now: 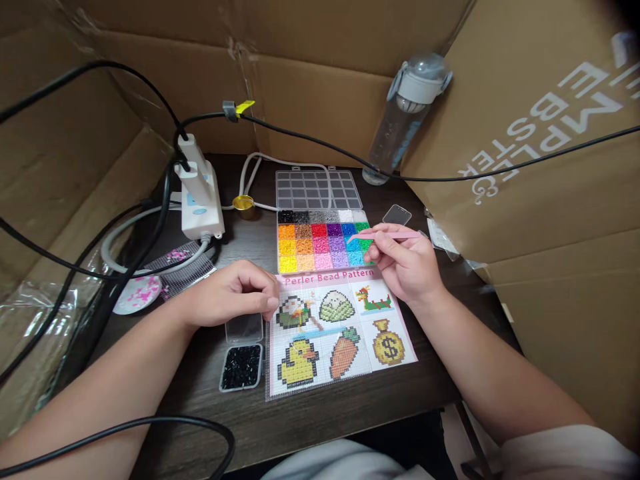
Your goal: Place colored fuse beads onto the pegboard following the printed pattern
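Note:
Pink tweezers (387, 235) are gripped by my right hand (407, 263), their bent tip pointing left over the blue compartments of the sorted bead box (320, 273). Loosely curled, my left hand (237, 293) rests at the upper left edge of the Perler bead pattern sheet (370, 325), its thumb along the border; its fingertips are partly hidden. A clear pegboard (268, 373) lies over the sheet, with beads visible on the duck picture (299, 362). Just below my left hand is a small open case of black beads (241, 367).
The box's clear lid (319, 190) lies folded back. A white power strip (203, 207), black cables (320, 142) and a gold cup (244, 205) are at the left and back. A water bottle (403, 120) leans against the cardboard wall (320, 100). A white dish (137, 293) holds pink beads.

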`<state>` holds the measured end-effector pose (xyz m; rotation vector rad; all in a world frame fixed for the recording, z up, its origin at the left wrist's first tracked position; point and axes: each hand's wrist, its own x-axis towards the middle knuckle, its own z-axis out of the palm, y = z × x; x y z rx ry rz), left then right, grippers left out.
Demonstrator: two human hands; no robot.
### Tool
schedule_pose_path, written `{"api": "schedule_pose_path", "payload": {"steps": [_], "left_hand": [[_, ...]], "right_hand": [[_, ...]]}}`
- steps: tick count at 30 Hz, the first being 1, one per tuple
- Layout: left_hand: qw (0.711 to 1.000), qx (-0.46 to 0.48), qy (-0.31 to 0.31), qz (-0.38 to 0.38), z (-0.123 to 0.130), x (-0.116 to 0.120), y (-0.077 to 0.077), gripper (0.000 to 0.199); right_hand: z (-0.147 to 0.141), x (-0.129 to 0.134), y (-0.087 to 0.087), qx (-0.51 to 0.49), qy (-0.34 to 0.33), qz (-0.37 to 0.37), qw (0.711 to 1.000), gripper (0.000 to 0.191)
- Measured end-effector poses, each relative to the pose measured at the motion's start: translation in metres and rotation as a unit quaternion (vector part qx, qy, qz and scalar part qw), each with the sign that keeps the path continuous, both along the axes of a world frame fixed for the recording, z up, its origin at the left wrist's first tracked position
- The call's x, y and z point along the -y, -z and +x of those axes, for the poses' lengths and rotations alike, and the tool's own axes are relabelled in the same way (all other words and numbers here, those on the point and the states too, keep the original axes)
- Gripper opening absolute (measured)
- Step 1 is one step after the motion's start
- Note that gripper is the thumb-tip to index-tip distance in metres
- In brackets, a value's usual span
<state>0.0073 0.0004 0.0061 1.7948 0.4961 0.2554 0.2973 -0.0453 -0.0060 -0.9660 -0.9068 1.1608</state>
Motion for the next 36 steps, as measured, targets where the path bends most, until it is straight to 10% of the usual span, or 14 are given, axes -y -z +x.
{"api": "schedule_pose_path", "payload": {"steps": [16,36], "left_hand": [[1.0,0.003,-0.012,-0.003,0.0,0.003,-0.001,0.028],[0.999,0.001,-0.024,-0.024,0.002,0.004,-0.001,0.028]], "right_hand": [[-0.01,-0.002,0.008,0.067,0.1,0.016,0.993,0.017],[0.003,-0.003,0.004,0.095,0.047,0.018,0.994,0.004]]}}
